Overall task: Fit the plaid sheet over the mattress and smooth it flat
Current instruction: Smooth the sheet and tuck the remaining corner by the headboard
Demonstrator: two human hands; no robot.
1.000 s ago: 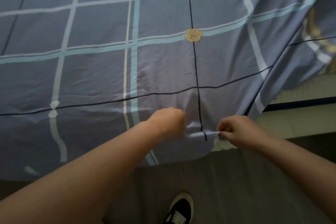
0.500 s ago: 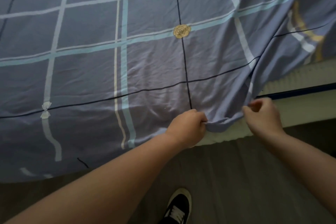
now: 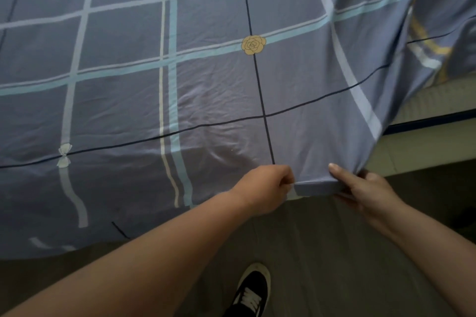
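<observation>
Pinching the hem of the plaid sheet (image 3: 206,85), left hand (image 3: 265,188) and right hand (image 3: 368,194) had it mostly spread; mattress (image 3: 427,100) beyond right hand lay bare.

The hem of the plaid sheet (image 3: 206,98) is pinched by the left grip (image 3: 265,188) and the right grip (image 3: 368,193). Bare mattress (image 3: 435,100) is exposed at right. A dark shoe (image 3: 251,291) is seen on the floor (image 3: 322,252).

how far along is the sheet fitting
Done: the sheet covers most of the top. In hand: the left hand and right hand grip its hem at the near edge. Left: the right side hangs lifted with bare mattress showing, and wrinkles near the middle need smoothing.
</observation>
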